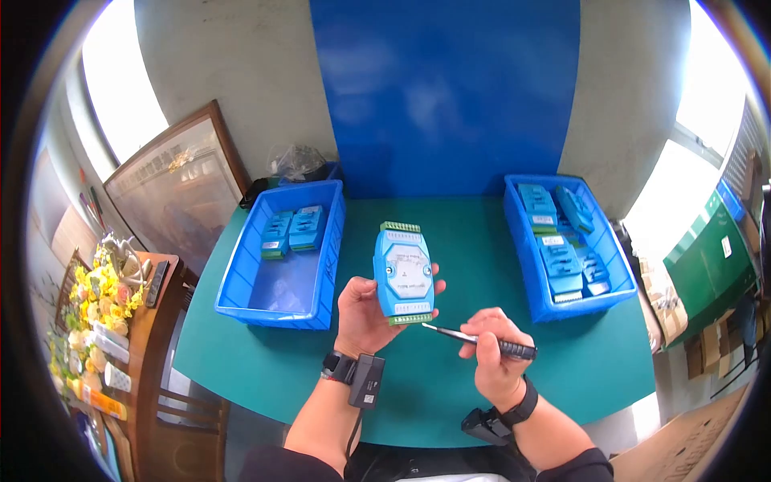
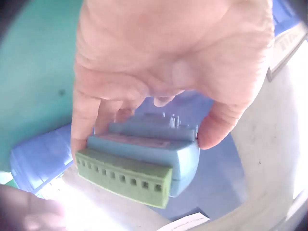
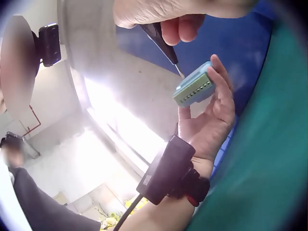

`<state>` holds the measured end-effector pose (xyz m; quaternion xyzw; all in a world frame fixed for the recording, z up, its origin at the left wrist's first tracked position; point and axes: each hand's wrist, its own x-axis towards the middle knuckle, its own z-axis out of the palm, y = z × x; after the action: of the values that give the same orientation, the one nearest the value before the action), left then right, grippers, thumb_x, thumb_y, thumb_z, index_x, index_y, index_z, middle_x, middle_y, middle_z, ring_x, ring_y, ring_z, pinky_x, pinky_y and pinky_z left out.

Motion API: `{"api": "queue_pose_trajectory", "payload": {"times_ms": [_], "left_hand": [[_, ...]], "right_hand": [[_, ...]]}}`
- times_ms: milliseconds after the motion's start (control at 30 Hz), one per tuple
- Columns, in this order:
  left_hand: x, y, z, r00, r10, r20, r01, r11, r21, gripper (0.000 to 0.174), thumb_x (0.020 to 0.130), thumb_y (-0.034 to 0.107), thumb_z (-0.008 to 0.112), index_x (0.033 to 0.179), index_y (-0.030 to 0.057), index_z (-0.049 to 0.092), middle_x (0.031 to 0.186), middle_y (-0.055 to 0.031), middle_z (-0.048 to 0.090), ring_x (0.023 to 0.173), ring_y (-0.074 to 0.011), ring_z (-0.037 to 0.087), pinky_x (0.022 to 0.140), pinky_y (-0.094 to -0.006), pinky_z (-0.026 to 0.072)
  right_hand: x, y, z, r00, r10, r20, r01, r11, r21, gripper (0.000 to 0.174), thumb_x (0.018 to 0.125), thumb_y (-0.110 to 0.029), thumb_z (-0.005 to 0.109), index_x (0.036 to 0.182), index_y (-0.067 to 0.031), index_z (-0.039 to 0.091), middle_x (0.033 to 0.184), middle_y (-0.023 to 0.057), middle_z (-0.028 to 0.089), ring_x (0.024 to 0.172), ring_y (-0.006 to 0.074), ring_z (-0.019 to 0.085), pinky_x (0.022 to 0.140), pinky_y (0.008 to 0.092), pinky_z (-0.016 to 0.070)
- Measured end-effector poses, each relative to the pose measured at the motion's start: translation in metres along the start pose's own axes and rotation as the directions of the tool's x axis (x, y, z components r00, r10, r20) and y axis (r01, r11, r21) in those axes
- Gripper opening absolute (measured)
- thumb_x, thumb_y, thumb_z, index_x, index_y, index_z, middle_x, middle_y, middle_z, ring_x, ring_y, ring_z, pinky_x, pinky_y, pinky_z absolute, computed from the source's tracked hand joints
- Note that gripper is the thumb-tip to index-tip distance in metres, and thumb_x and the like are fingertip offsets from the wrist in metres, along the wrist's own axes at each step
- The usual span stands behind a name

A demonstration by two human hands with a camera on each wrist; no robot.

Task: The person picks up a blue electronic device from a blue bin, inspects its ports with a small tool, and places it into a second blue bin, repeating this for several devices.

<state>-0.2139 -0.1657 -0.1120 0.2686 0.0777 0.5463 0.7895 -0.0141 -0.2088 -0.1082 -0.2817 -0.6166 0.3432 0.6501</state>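
My left hand (image 1: 358,316) grips a light-blue electronic module (image 1: 404,271) by its sides above the table, its labelled face turned up toward the head camera. Green terminal blocks (image 1: 410,319) with a row of square holes run along both its ends. In the left wrist view, the thumb presses one side of the module (image 2: 185,159) and the fingers lie along the other. My right hand (image 1: 496,353) holds a screwdriver (image 1: 514,349) with a black handle. Its thin metal tip points left, close to the terminal block at the module's near end.
A blue bin (image 1: 277,313) with a couple of similar modules stands on the left of the green table (image 1: 385,418). Another blue bin (image 1: 590,305) with several modules stands on the right. Behind rises a blue panel (image 1: 446,96); a wooden side table with flowers (image 1: 100,301) is at left.
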Motion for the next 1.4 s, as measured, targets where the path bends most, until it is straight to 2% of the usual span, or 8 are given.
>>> {"api": "queue_pose_trajectory", "payload": {"times_ms": [300, 433, 733, 867, 1000, 1100, 1267, 1400], "left_hand": [[-0.004, -0.001, 0.007, 0.988, 0.038, -0.146, -0.023, 0.994, 0.105, 0.070, 0.078, 0.037, 0.057, 0.136, 0.0006, 0.042, 0.127, -0.0232, 0.053, 0.113, -0.0417, 0.056, 0.087, -0.0529, 0.0521], [-0.004, 0.001, 0.006, 0.995, 0.050, -0.092, -0.040, 0.993, 0.108, 0.071, 0.075, 0.035, 0.060, 0.134, -0.0003, 0.044, 0.121, -0.0208, 0.057, 0.111, -0.0406, 0.057, 0.087, -0.0527, 0.0523], [-0.004, 0.004, 0.006, 0.977, 0.098, -0.188, -0.074, 0.989, 0.128, 0.073, 0.069, 0.037, 0.062, 0.130, 0.0001, 0.048, 0.116, -0.0228, 0.059, 0.102, -0.0408, 0.061, 0.080, -0.0546, 0.0546], [-0.006, 0.006, 0.003, 0.994, 0.039, -0.102, -0.030, 0.996, 0.081, 0.072, 0.071, 0.032, 0.061, 0.132, -0.0014, 0.046, 0.117, -0.0201, 0.060, 0.107, -0.0402, 0.059, 0.087, -0.0531, 0.0513], [-0.006, 0.002, 0.002, 0.996, -0.024, -0.091, 0.034, 0.994, 0.106, 0.072, 0.071, 0.030, 0.062, 0.134, -0.0014, 0.044, 0.118, -0.0203, 0.059, 0.107, -0.0396, 0.060, 0.089, -0.0517, 0.0509], [-0.007, -0.003, -0.001, 0.993, -0.076, -0.088, 0.086, 0.988, 0.125, 0.073, 0.070, 0.025, 0.064, 0.135, -0.0013, 0.042, 0.121, -0.0198, 0.058, 0.107, -0.0382, 0.060, 0.091, -0.0503, 0.0503], [-0.010, -0.006, 0.005, 0.988, -0.130, -0.087, 0.149, 0.949, 0.278, 0.078, 0.069, 0.016, 0.068, 0.139, -0.0001, 0.038, 0.129, -0.0180, 0.053, 0.111, -0.0341, 0.059, 0.096, -0.0447, 0.0476], [-0.010, -0.009, 0.010, 0.988, -0.136, -0.070, 0.151, 0.937, 0.316, 0.081, 0.065, 0.010, 0.069, 0.139, 0.0009, 0.037, 0.131, -0.0168, 0.052, 0.116, -0.0299, 0.055, 0.101, -0.0403, 0.0428]], "right_hand": [[0.007, 0.002, 0.011, 0.955, -0.235, 0.179, 0.250, 0.966, -0.064, 0.013, 0.072, -0.002, 0.067, 0.085, -0.0010, 0.067, 0.076, 0.0071, 0.065, 0.070, 0.0250, 0.061, 0.068, 0.0333, 0.0501], [0.002, 0.004, 0.016, 0.973, -0.026, 0.229, 0.047, 0.995, -0.083, 0.011, 0.071, -0.002, 0.068, 0.083, -0.0022, 0.067, 0.072, 0.0060, 0.064, 0.070, 0.0233, 0.060, 0.068, 0.0333, 0.0501], [0.009, 0.011, 0.003, 0.986, -0.143, 0.084, 0.160, 0.954, -0.254, 0.007, 0.070, 0.000, 0.064, 0.076, -0.0029, 0.065, 0.067, 0.0063, 0.061, 0.065, 0.0224, 0.059, 0.059, 0.0310, 0.0481], [0.001, 0.009, 0.001, 0.997, -0.069, 0.031, 0.072, 0.991, -0.109, 0.014, 0.070, 0.002, 0.063, 0.084, -0.0015, 0.064, 0.067, 0.0073, 0.061, 0.068, 0.0233, 0.059, 0.061, 0.0318, 0.0488], [0.010, 0.000, 0.004, 0.967, -0.252, 0.041, 0.255, 0.942, -0.218, 0.036, 0.067, 0.004, 0.066, 0.102, -0.0021, 0.060, 0.081, 0.0099, 0.062, 0.076, 0.0253, 0.059, 0.073, 0.0356, 0.0498], [0.018, -0.002, 0.006, 0.904, -0.407, 0.132, 0.427, 0.840, -0.333, 0.037, 0.065, 0.004, 0.069, 0.101, -0.0028, 0.061, 0.086, 0.0098, 0.062, 0.076, 0.0260, 0.059, 0.075, 0.0369, 0.0503], [0.011, 0.003, 0.006, 0.915, -0.402, -0.007, 0.386, 0.884, -0.263, 0.034, 0.069, 0.004, 0.073, 0.099, -0.0033, 0.060, 0.085, 0.0091, 0.064, 0.075, 0.0264, 0.062, 0.079, 0.0408, 0.0514], [0.021, 0.004, 0.004, 0.907, -0.407, 0.112, 0.419, 0.837, -0.351, 0.034, 0.068, 0.004, 0.073, 0.098, -0.0029, 0.059, 0.083, 0.0078, 0.065, 0.071, 0.0221, 0.063, 0.079, 0.0405, 0.0516]]}}
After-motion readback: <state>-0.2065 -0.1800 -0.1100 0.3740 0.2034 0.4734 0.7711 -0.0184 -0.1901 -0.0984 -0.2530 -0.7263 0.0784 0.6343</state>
